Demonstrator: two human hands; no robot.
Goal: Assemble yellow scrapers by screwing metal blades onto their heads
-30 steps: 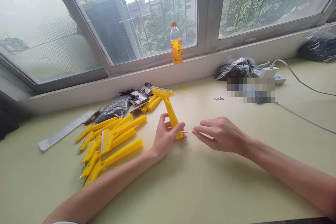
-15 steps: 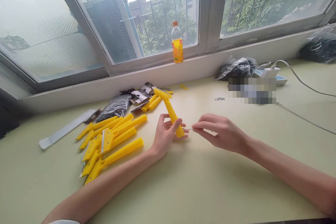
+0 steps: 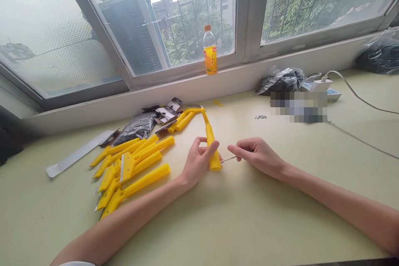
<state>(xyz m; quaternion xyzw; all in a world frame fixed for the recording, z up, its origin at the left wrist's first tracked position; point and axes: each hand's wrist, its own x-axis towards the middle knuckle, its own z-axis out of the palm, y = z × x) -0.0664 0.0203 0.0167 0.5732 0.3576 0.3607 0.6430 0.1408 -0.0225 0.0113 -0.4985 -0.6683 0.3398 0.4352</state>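
Observation:
My left hand (image 3: 197, 163) is closed around the ridged handle of a yellow scraper (image 3: 210, 135), which it holds up above the table with the head at the far end. Seen nearly edge-on, the scraper's head shows little of its face. In my right hand (image 3: 263, 157) a thin metal rod (image 3: 230, 158) is pinched; it points left toward the lower end of the handle. Whether the rod's tip touches the handle or the left fingertips I cannot tell. Several more yellow scrapers (image 3: 146, 179) lie piled to the left of my left hand.
Behind the hands lie more yellow handles (image 3: 183, 121), dark printed packets (image 3: 168, 112) and a bag of black pieces (image 3: 135, 126). A small heap of metal bits (image 3: 260, 116) is farther right. Another black-filled bag (image 3: 280, 81) sits near a white charger (image 3: 321, 86). A drink bottle (image 3: 210, 56) stands by the window.
The scraper has turned so that its head's flat face no longer shows, and its handle end is slightly lower. The right fingers have curled in, and more of the rod shows.

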